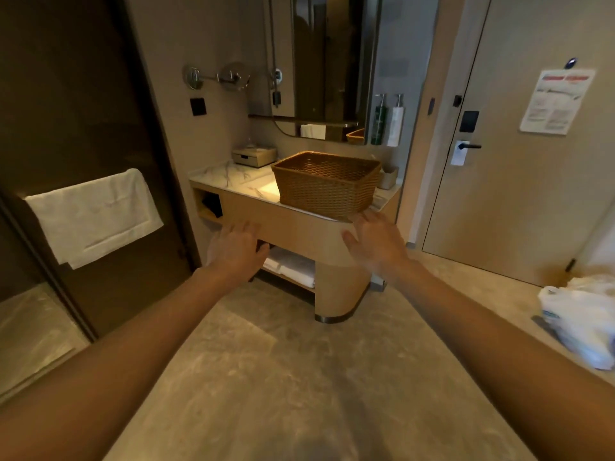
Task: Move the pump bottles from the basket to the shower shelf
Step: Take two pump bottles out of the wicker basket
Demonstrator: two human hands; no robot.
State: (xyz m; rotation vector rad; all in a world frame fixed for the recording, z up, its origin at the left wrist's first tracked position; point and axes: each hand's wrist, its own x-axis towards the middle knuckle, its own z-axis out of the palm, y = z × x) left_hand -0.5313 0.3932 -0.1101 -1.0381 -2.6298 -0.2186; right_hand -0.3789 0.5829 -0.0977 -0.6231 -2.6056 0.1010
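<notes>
A brown wicker basket (327, 184) stands on the right half of the marble vanity top (229, 178); its inside is hidden from this angle. Two pump bottles, one dark green (379, 123) and one white (395, 123), hang on the wall to the right of the mirror. My left hand (234, 249) is stretched out with fingers apart, below and left of the basket, in front of the vanity. My right hand (372, 239) is also spread and empty, just below the basket's front right corner. No shower shelf is in view.
A dark glass door (66, 111) with a white towel (95, 216) on its bar stands at the left. A tissue box (254, 156) sits at the back of the counter. Folded towels (293, 267) lie under the vanity. A room door (519, 144) and a white plastic bag (585, 317) are at the right.
</notes>
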